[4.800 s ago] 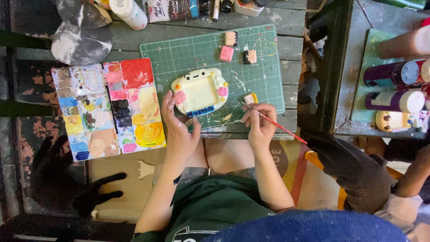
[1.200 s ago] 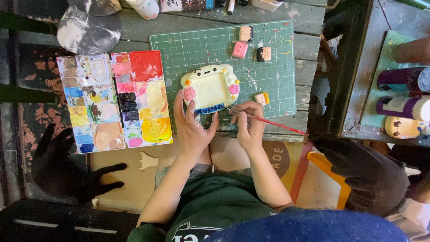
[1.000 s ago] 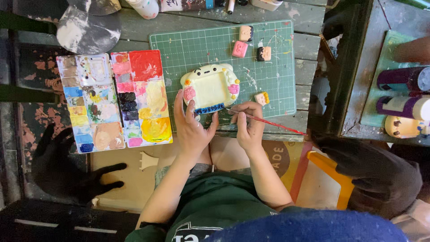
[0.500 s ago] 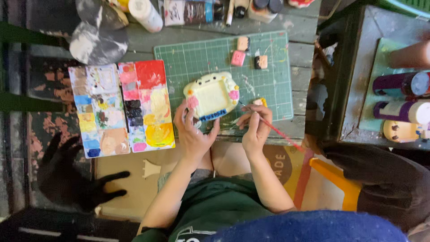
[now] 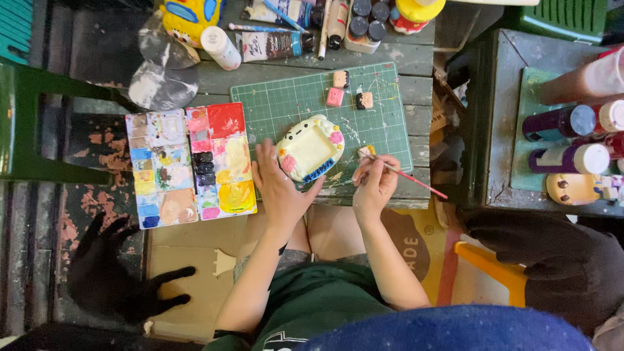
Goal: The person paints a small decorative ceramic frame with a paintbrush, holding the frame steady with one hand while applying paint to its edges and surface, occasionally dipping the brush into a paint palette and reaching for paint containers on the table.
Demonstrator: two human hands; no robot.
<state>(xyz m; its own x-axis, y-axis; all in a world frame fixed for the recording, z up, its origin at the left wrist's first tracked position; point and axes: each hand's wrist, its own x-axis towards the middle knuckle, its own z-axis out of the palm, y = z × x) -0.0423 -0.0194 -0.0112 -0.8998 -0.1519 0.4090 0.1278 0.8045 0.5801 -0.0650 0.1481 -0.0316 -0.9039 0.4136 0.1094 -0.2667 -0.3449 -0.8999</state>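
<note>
On the green cutting mat (image 5: 383, 123), near its front edge, sits the cream, frame-shaped figurine (image 5: 311, 148) with pink ears and a blue strip along its lower side; from where I watch, that is the piece being worked on. My left hand (image 5: 281, 188) lies against its left and lower edge, fingers spread fairly wide and flat, steadying it rather than gripping it. My right hand (image 5: 375, 182) is just to the right of the figurine, fingers pinched narrow around a thin red-handled paintbrush (image 5: 404, 174), whose tip points toward the figurine's right side while the handle runs out past the mat's corner. Left of the mat lie two paint palettes (image 5: 190, 168), both crowded with wet-looking colour, touching each other and close to my left wrist. Three small painted blocks (image 5: 349, 93) rest at the back of the mat, with paint tubes and bottles (image 5: 286, 44) beyond them. What worries me: the open left hand only braces the piece, so a firm brush stroke could push it askew and smear colour over the cream face. My left forearm could also brush the near palette and carry paint onto the mat or figurine.
</note>
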